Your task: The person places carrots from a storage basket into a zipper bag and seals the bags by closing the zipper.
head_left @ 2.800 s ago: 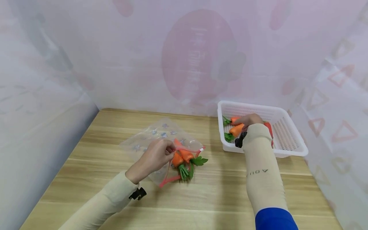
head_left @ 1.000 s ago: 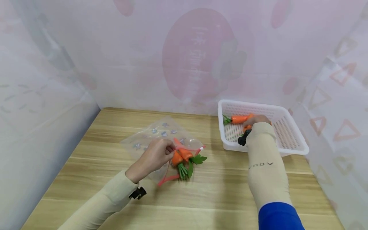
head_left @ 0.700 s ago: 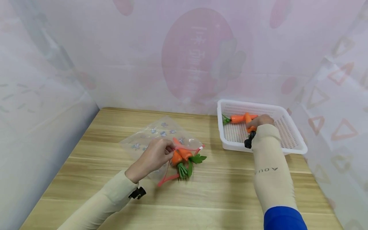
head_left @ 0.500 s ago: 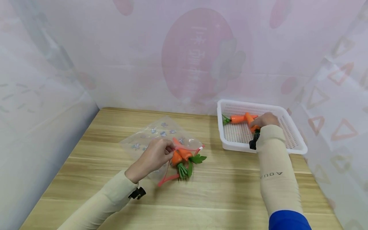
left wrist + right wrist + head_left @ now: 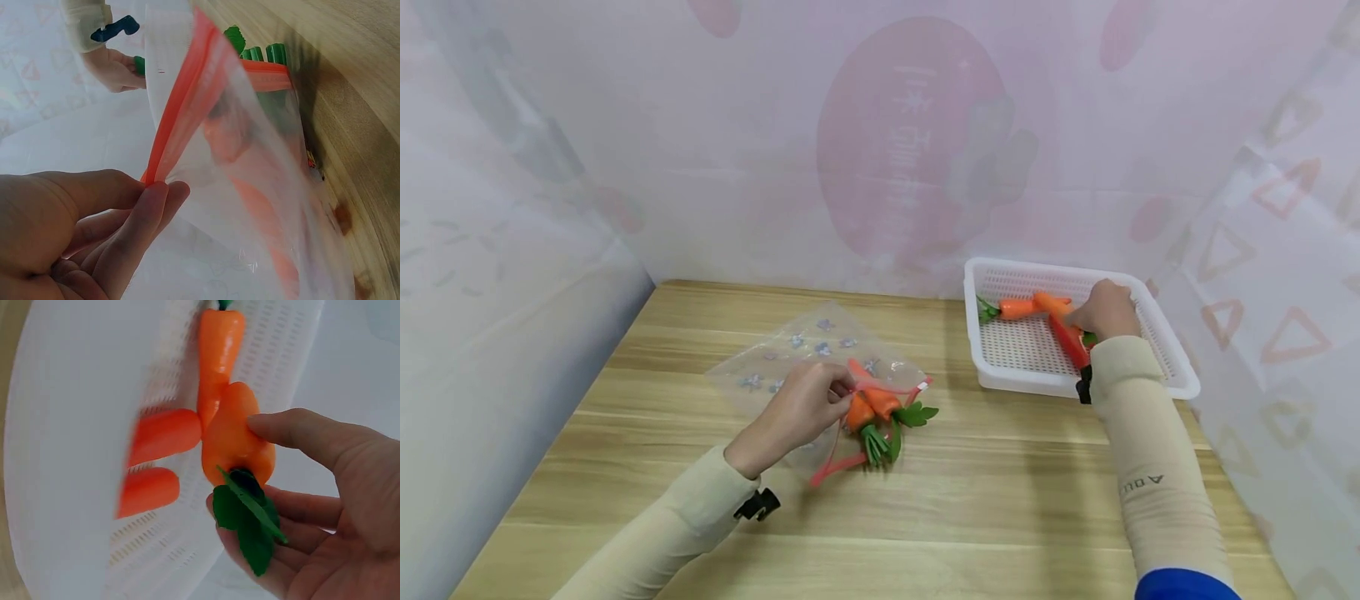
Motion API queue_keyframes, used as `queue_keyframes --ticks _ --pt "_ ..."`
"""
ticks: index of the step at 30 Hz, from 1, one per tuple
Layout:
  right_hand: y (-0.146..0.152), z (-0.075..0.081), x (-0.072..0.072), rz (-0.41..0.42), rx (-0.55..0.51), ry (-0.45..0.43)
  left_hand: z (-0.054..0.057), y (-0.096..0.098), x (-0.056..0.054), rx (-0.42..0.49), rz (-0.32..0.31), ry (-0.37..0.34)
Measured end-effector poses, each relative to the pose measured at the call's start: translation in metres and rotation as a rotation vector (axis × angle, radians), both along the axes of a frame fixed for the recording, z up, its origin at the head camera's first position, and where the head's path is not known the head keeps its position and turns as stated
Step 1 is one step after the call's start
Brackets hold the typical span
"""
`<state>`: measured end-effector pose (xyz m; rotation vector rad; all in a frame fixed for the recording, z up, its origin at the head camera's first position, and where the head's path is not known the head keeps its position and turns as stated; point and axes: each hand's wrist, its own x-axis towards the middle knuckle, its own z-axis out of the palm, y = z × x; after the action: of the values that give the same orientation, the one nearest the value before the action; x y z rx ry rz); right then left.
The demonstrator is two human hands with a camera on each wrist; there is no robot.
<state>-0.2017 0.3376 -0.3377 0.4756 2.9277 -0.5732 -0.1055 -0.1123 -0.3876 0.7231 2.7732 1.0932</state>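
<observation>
In the head view my left hand (image 5: 805, 408) pinches the lip of a clear zip bag (image 5: 775, 358) lying on the table. Its red zip edge (image 5: 165, 137) sits between thumb and fingers in the left wrist view. Two orange toy carrots (image 5: 886, 403) lie in the bag's mouth, green tops sticking out. My right hand (image 5: 1111, 310) is in the white basket (image 5: 1017, 379), holding a stubby orange carrot (image 5: 237, 437) between thumb and fingers. Green leaves (image 5: 250, 522) hang from its thick end. The right wrist view shows the fingers partly hidden beneath it.
Another orange carrot (image 5: 1017, 308) lies along the basket's back, leaves to the left. Two red, round-ended long pieces (image 5: 165, 434) lie beside it. The wooden table (image 5: 940, 517) meets draped printed cloth (image 5: 745, 167) at the back and both sides.
My right hand has shifted right within the basket; the stubby carrot, earlier lying leaves to the left, is now held with leaves to the right. A red piece is uncovered. My left hand stays put.
</observation>
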Motion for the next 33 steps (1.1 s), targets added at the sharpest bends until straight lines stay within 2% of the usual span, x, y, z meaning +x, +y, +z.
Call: queue_keyframes --ticks 4,9,15,22,33 --pt "0.004 -0.007 0.001 0.013 0.001 -0.02 0.0 0.0 0.0 0.001 -0.003 -0.001" --pt "0.005 -0.008 0.001 0.062 0.035 0.033 0.001 0.0 0.0 0.001 -0.003 0.001" --pt "0.0 -0.001 0.007 0.09 -0.022 0.094 0.0 -0.001 0.0 0.012 -0.004 -0.001" --pt "-0.004 0.01 0.019 0.161 0.032 0.132 0.0 -0.001 0.001 0.013 -0.004 0.001" --pt "-0.016 0.02 0.038 0.182 0.04 0.178 0.0 -0.004 0.001 0.009 -0.012 0.014"
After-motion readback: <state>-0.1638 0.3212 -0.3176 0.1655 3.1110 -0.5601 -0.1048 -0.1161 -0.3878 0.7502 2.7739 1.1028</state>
